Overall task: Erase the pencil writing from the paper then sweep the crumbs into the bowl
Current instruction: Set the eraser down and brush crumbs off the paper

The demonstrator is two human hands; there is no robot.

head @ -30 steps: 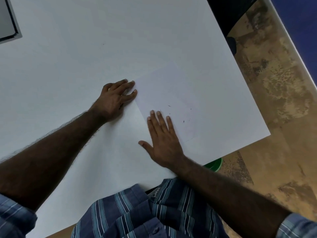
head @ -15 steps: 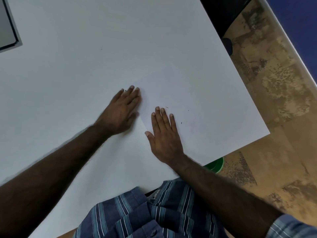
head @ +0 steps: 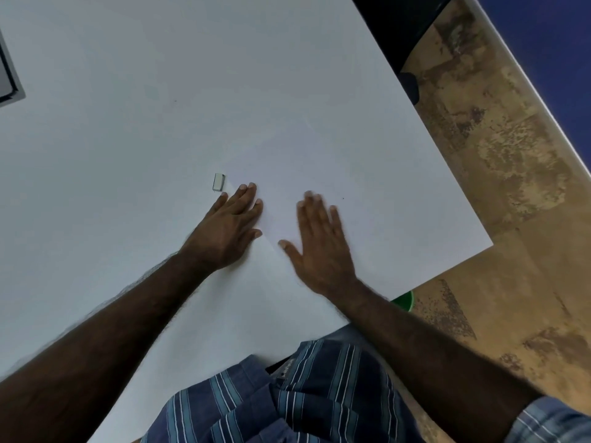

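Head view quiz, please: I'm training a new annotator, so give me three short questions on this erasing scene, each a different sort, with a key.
1. True or false: the left hand grips the eraser.
2. Which hand lies flat on the paper? A) left only B) right hand only C) both
3. Fill in: the green bowl peeks out below the table's near ____.

Key: 1 false, the eraser lies apart beyond the fingertips; 2 C; 3 edge.

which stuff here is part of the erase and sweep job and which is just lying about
Job: paper, eraser, crumb, green bowl, left hand, right hand.

Lying about: grey framed object at the table edge; dark object on the floor.
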